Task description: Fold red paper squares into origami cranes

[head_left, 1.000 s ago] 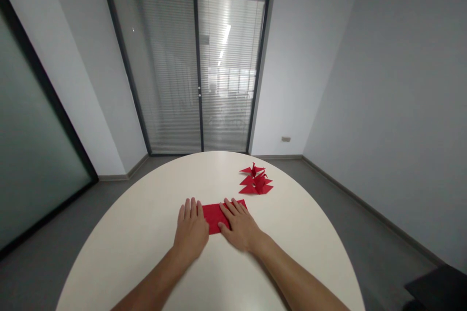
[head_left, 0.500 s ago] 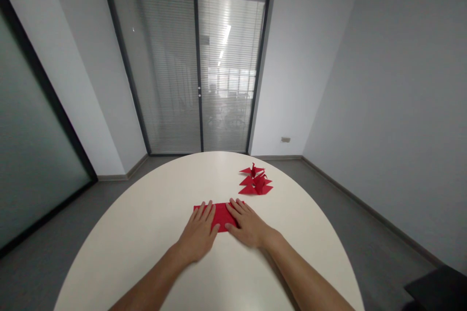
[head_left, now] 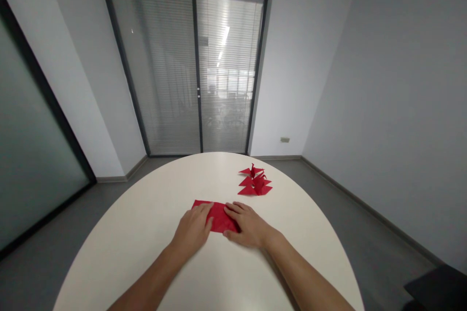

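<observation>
A folded red sheet of paper lies at a slight slant on the round table, under both of my hands. My left hand covers its left part, with fingers bent over the paper and the thumb near its lower edge. On the right end rests my right hand, its fingers close together across the top and its thumb along the bottom edge. Both hands grip the paper between fingers and thumb. The ends beneath the palms are hidden. Beyond my right hand stand several red origami cranes, close together in a row.
The round cream table reaches toward a glass partition with blinds. A wall socket sits low on the white wall. At the lower right is a dark object, cut off by the frame.
The red paper has turned slightly clockwise. My left hand's fingers have gone from spread flat to bent around it, and my right hand's fingers have drawn together. The cranes have not moved.
</observation>
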### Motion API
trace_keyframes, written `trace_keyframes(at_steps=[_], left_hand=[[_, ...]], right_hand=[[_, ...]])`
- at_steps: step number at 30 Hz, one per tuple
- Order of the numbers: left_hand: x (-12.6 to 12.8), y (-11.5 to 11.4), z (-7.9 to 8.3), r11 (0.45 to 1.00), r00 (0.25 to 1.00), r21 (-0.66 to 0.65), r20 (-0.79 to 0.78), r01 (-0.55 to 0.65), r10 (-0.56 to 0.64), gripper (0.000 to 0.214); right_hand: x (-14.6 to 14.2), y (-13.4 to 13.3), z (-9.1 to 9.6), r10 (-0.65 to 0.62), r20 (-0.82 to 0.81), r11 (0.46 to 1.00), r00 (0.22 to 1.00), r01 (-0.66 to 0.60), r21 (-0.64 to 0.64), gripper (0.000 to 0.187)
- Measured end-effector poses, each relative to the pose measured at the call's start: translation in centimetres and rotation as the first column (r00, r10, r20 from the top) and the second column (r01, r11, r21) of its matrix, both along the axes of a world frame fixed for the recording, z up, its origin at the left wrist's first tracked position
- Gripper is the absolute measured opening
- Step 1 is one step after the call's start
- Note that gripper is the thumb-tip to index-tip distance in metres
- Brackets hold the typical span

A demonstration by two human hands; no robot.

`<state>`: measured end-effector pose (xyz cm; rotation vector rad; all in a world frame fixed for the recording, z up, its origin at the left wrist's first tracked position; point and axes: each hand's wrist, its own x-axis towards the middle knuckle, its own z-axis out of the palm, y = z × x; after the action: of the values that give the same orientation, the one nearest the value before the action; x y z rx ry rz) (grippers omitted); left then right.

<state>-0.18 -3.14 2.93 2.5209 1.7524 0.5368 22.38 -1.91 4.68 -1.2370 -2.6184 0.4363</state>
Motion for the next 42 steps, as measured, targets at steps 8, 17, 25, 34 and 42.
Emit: trace_keyframes(at_steps=[8,17,25,34,42], left_hand=[[0.1,0.4,-1.2,0.999,0.999,-0.035,-0.014,0.029,-0.03,0.043],[-0.9,1.1,-1.9,0.997,0.997,-0.036,0.002,0.074,-0.074,0.044],[-0.7,0.7,-0.8,0.973,0.963,-0.022,0.149,0.229,-0.224,0.032],[-1.8,0.6,-0.9,0.935,0.932,-0.082,0.148,0.344,-0.33,0.035],[-1.8,0.9,-1.3,0.942,0.933,-0.06,0.17,0.33,-0.316,0.032]], right_hand=[[0.4,0.2,0.4,0.062,-0.018,0.996,0.998,-0.061,0.06,0.08],[0.5,0.3,0.4,0.078,-0.03,0.996,0.996,-0.077,0.037,0.083],[1.0,0.5,0.5,0.104,-0.112,0.993,0.988,-0.098,0.059,0.065],[1.2,0.4,0.9,0.131,-0.13,0.991,0.983,-0.126,0.044,0.057],[1.3,0.5,0.7,0.141,-0.124,0.99,0.982,-0.138,0.026,0.063]])
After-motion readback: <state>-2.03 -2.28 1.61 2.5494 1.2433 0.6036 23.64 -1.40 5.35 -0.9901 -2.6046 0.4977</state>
